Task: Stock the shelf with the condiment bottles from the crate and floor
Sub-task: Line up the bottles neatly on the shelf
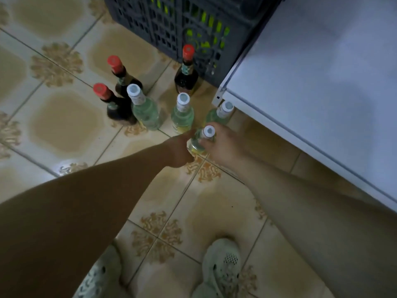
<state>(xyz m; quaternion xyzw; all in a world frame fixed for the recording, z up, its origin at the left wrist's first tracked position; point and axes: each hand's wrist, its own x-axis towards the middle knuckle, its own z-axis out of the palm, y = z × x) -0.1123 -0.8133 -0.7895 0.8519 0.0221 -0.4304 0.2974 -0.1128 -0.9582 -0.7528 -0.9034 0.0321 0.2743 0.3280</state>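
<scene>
Both my hands meet on one clear bottle (196, 145) with a white cap, low over the tiled floor. My left hand (179, 150) grips its body from the left. My right hand (224, 147) curls round its neck from the right. Three more clear white-capped bottles (145, 108) (182, 114) (221, 112) stand just beyond. Three dark red-capped bottles (121, 76) (111, 104) (185, 76) stand farther back. The dark slatted crate (171, 24) sits at the top, with green-labelled items showing through its side.
A white shelf board (311, 87) juts in from the right, its corner close to the rightmost clear bottle. My two feet in pale perforated clogs (223, 267) stand at the bottom. Patterned beige floor tiles (53, 117) stretch to the left.
</scene>
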